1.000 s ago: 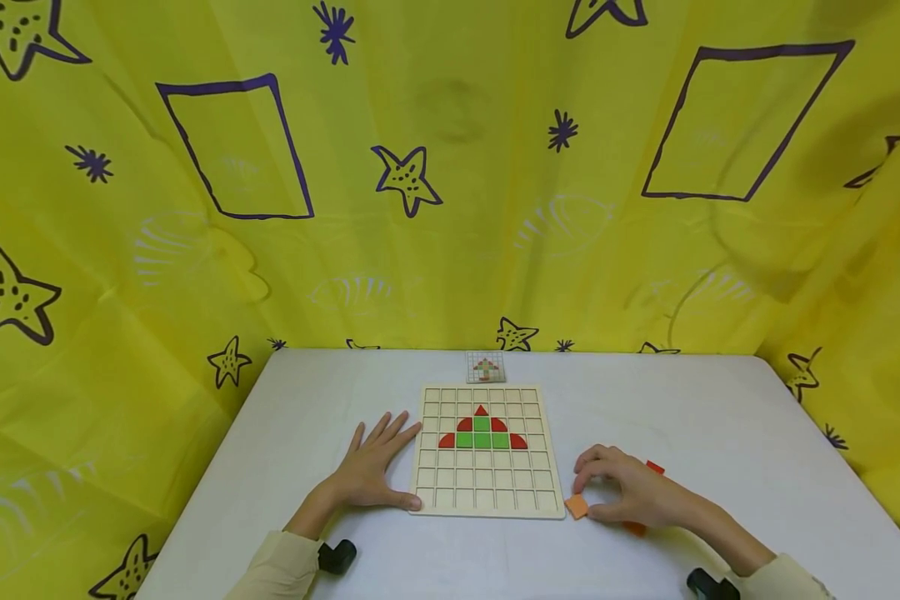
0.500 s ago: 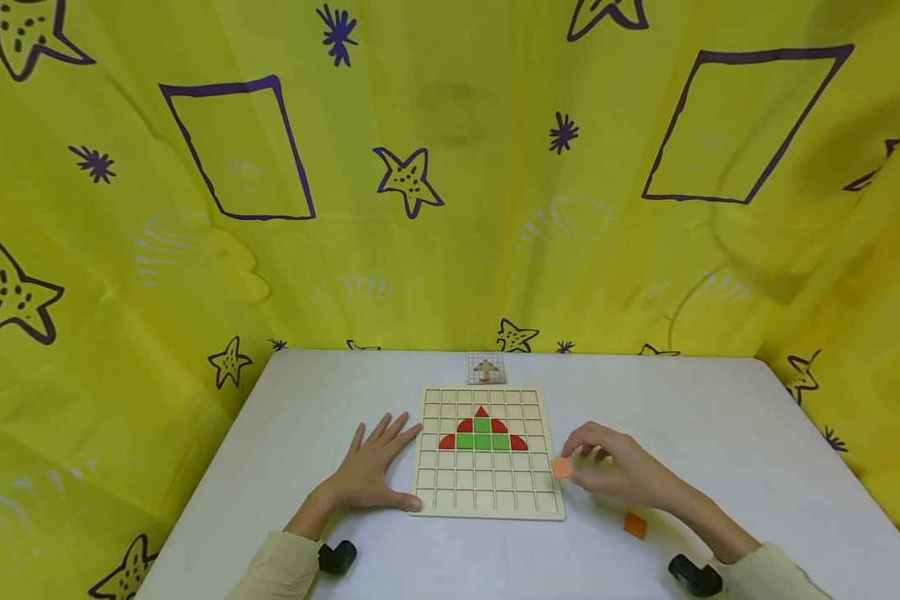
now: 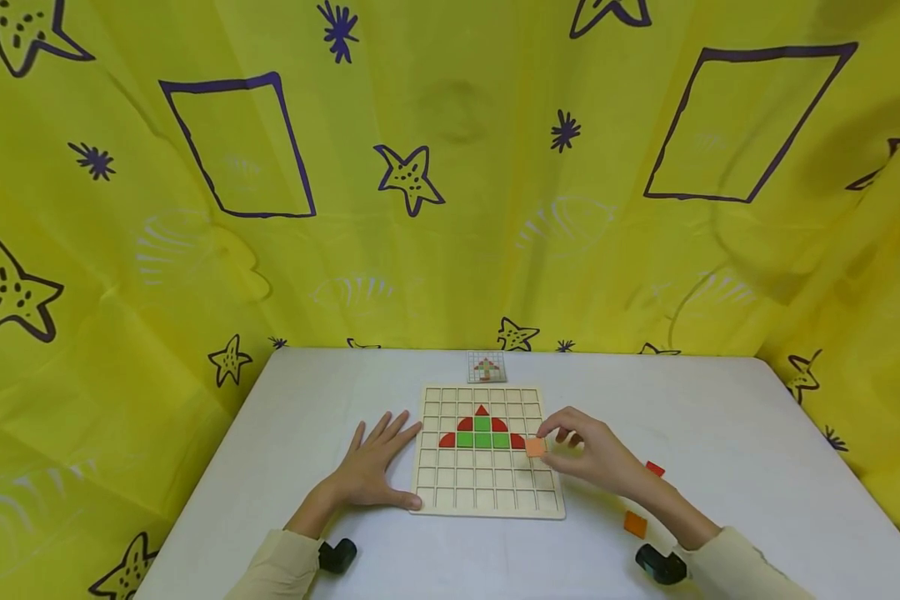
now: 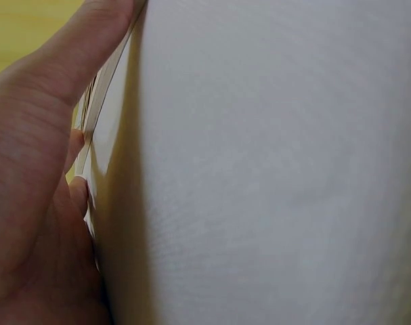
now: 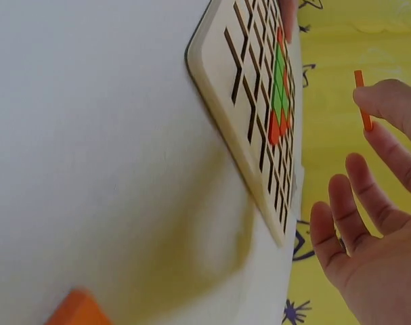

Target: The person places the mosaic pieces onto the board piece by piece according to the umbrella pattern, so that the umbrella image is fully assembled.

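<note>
My right hand (image 3: 588, 450) pinches a thin orange square tile (image 3: 535, 447) between thumb and index finger, over the right part of the wooden grid board (image 3: 487, 498). In the right wrist view the orange tile (image 5: 363, 100) is seen edge-on, raised above the board (image 5: 222, 122), with the other fingers spread loosely. Red and green pieces (image 3: 482, 438) sit in the board's cells, forming a stepped triangle with a red tip. My left hand (image 3: 371, 471) lies with fingers spread, thumb and fingertips at the board's left edge; its thumb (image 4: 70, 57) fills the left wrist view's upper left.
Behind the board lies a small pattern card (image 3: 486, 367). A loose orange tile (image 3: 635, 524) and a red piece (image 3: 655, 469) lie on the white table (image 3: 330, 392), to the right, near my right forearm. A yellow curtain (image 3: 450, 250) hangs behind the table.
My right hand has picked up the orange tile from beside the board's lower right corner and carried it left and away from me, over the board. My left hand has stayed put.
</note>
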Tool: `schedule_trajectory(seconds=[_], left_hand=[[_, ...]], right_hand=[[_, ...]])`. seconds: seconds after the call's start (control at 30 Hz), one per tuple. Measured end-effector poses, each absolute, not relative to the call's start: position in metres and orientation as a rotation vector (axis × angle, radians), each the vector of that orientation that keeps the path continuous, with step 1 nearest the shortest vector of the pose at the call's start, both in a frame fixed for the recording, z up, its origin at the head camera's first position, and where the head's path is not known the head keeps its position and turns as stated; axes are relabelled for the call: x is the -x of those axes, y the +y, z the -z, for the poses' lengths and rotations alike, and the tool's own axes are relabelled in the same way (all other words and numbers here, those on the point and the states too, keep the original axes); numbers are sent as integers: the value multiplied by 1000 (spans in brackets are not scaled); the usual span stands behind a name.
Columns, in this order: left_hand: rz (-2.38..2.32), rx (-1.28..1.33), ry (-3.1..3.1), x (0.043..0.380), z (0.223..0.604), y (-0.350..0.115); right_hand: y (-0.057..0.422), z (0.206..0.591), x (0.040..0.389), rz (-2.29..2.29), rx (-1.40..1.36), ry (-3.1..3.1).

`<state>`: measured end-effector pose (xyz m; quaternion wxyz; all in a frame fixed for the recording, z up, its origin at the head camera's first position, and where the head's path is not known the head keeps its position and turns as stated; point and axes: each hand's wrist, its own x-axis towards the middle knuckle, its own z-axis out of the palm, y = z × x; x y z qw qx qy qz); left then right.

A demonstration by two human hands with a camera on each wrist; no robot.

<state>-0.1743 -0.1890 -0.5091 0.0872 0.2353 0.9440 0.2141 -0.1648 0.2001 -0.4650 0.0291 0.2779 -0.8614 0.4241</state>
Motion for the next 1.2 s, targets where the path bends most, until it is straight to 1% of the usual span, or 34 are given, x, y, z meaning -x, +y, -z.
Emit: schedule_trajectory(seconds=[0.67,0.93,1.2], left_hand=[[-661,-698,2822,175,515,-191],[-658,-701,2824,175,516,-191],[-666,-689,2821,175,515,-190]], right_hand=[[135,489,170,-1476,-666,-2688],[122,493,168,-1403,-589,-2743],[119,498,168,-1386,-529,-2764]])
